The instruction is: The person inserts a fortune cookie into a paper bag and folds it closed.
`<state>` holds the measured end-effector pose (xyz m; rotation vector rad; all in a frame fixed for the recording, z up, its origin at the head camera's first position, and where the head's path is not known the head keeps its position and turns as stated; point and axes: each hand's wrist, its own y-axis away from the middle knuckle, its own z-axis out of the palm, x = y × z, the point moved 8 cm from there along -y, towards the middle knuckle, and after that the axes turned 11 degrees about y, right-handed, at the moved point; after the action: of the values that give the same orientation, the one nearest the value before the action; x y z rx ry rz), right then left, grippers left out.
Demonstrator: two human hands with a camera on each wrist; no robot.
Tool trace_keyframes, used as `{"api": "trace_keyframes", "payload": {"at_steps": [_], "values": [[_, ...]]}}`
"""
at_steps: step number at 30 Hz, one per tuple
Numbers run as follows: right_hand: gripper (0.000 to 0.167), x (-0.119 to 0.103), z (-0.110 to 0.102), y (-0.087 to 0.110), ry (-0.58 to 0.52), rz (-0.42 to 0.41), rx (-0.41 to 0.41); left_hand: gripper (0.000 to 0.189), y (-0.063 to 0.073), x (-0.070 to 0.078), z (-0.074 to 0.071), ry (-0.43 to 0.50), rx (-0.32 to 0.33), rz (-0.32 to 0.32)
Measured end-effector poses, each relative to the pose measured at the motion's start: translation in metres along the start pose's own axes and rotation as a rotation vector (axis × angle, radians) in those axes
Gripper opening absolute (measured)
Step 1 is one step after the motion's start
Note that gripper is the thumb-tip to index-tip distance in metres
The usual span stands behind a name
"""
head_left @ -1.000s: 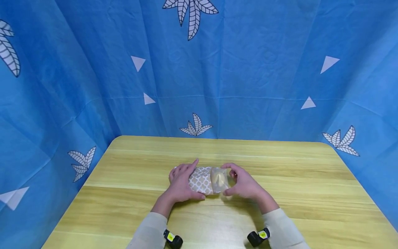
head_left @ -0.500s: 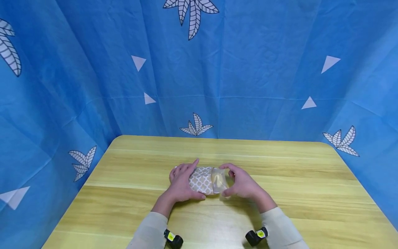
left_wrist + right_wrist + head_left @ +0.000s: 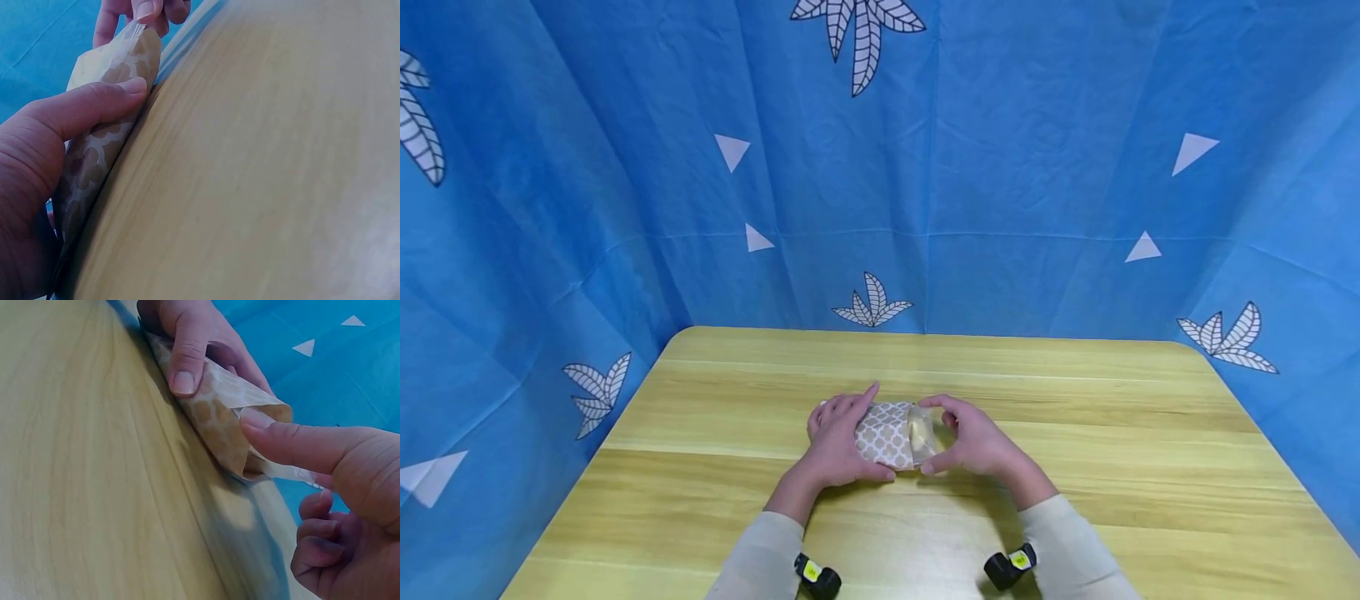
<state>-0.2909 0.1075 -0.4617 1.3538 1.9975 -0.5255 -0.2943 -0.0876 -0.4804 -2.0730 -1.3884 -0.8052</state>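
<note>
A tan paper bag point(image 3: 886, 435) with a white lattice pattern lies on its side on the table, its mouth facing right. My left hand point(image 3: 837, 447) grips the bag from the left, thumb point(image 3: 94, 106) along the near side and fingers over the far side. Out of the mouth sticks a clear plastic packet point(image 3: 922, 435) with something pale yellow inside. My right hand point(image 3: 976, 440) holds this packet by its edges between thumb and forefinger, the other fingers curled. In the right wrist view the thumb tip is right at the bag's opening point(image 3: 275, 412). The packet's left part is hidden in the bag.
The light wood table point(image 3: 1075, 417) has rounded far corners. Behind it and along both sides hangs a blue curtain point(image 3: 1000, 167) with white leaves and triangles. Small black devices with yellow labels point(image 3: 812, 571) sit at both sleeve cuffs.
My right hand has moved left toward the bag, and less of the clear packet shows outside the mouth. The left hand and the bag have stayed in place.
</note>
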Motion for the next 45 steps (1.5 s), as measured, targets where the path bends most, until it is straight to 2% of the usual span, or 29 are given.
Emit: {"api": "trace_keyframes", "payload": {"at_steps": [8, 10, 13, 16, 18, 29, 36, 40, 45], "values": [[0.103, 0.005, 0.001, 0.001, -0.022, 0.013, 0.029, 0.13, 0.001, -0.001, 0.0, 0.001, 0.002, -0.001], [0.099, 0.008, -0.002, 0.004, -0.025, 0.026, 0.051, 0.13, 0.001, -0.001, 0.0, -0.001, -0.001, -0.003], [0.081, 0.014, -0.008, 0.01, -0.032, 0.028, 0.092, 0.13, 0.001, -0.001, 0.0, -0.004, -0.002, -0.001], [0.066, 0.017, -0.012, 0.014, -0.017, -0.004, 0.115, 0.13, 0.001, -0.002, -0.001, -0.009, -0.001, -0.001], [0.061, 0.018, -0.013, 0.015, -0.002, -0.03, 0.115, 0.13, 0.0, -0.002, -0.001, -0.011, 0.001, 0.0], [0.058, 0.019, -0.001, 0.01, 0.017, -0.079, 0.106, 0.131, -0.001, -0.003, 0.001, -0.015, -0.004, -0.012], [0.056, 0.017, 0.001, 0.009, 0.03, -0.059, 0.087, 0.13, 0.0, -0.001, 0.001, -0.013, 0.002, 0.001], [0.057, 0.02, -0.001, 0.012, 0.039, -0.029, 0.109, 0.13, 0.001, -0.002, 0.002, -0.009, -0.003, -0.003], [0.054, 0.02, -0.003, 0.015, 0.061, -0.046, 0.1, 0.13, 0.001, -0.001, 0.001, -0.008, -0.001, -0.006]]}}
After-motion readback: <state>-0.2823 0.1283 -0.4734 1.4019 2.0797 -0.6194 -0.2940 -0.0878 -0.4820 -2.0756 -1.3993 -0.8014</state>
